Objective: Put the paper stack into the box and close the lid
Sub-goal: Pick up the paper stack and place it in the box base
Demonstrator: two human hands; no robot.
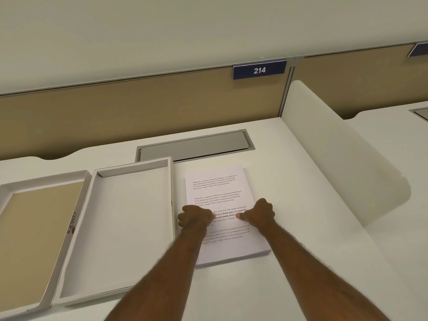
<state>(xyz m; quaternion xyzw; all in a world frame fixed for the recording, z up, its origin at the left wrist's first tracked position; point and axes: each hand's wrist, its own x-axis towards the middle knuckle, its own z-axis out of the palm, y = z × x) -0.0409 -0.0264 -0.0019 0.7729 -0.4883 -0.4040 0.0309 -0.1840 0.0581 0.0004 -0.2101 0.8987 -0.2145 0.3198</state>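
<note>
A thick white paper stack point(216, 186) with printed text lies flat on the white desk, right of centre. My left hand point(194, 216) grips its left edge and my right hand point(259, 214) grips its right edge, thumbs on top. Just left of the stack lies an open, empty white box point(92, 230), shallow and rectangular. Its lid point(14, 188), inside up with a tan inner face and the word "colors" on its side, lies further left, touching the box.
A grey cable hatch point(194, 145) is set in the desk point(289, 286) behind the box and stack. A tan partition with a blue "214" sign point(259, 70) runs along the back. A white curved divider point(342, 158) rises on the right.
</note>
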